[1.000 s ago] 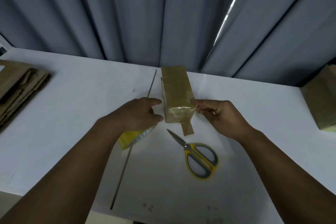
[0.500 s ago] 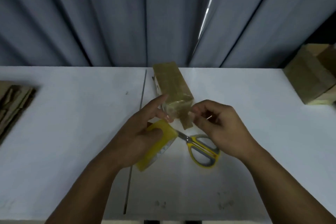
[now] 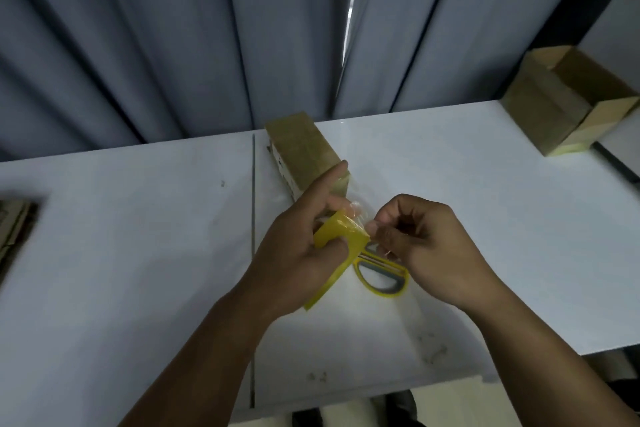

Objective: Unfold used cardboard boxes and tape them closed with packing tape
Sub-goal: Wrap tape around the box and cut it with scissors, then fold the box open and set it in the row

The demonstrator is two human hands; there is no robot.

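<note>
A long narrow cardboard box (image 3: pixel 303 149), wrapped in glossy tape, lies on the white table (image 3: pixel 138 253) and runs away from me. My left hand (image 3: pixel 304 246) grips a yellow roll of packing tape (image 3: pixel 341 243) just in front of the box's near end, with its index finger stretched out toward the box. My right hand (image 3: pixel 419 239) pinches the clear loose end of the tape (image 3: pixel 358 217) next to the roll. Yellow-handled scissors (image 3: pixel 384 274) lie on the table under both hands, partly hidden.
Two assembled cardboard boxes (image 3: pixel 561 104) stand at the back right corner. Flattened cardboard (image 3: pixel 14 229) is stacked at the left edge. Grey curtains (image 3: pixel 207 28) hang behind the table. A seam (image 3: pixel 253 218) runs across the tabletop left of the box.
Both hands left the box's sides. The left hand lifted the tape roll in front of the box's near end, and the right hand came in and pinched the tape's loose end.
</note>
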